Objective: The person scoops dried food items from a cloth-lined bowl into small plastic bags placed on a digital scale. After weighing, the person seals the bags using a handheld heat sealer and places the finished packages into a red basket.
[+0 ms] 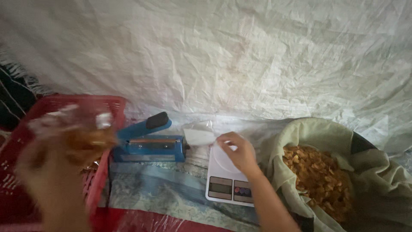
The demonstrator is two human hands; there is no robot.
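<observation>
**Filled bag in left hand, empty bag in right over scale**

Left hand [47, 172], blurred, closed around a clear filled bag [83, 133] of golden-brown snack pieces, held up over the red plastic crate [107, 172]. Grip looks like a full fist on the bag's lower part; exact finger positions too smeared to tell. Just right of that hand: blue heat sealer [148, 141], arm raised, black handle up.

Right hand [240, 152], fingers pinched on an empty clear bag [199, 136], hovering above the white digital scale [227, 180]; the bag sticks out toward the sealer. Right of this hand, close by: big cloth-lined sack [365, 172] full of loose snack pieces [319, 180].

Step, judged: packing by weight, one bag done, fresh bag being readied. Next move likely needs the empty bag opened at its mouth, which takes both hands, so the left one's load has to go somewhere first.

Around: white woven tarp [236, 56] behind everything, patterned cloth [163, 189] under sealer and scale. In the way: sealer sits between the hands; crate wall close under the left.
</observation>
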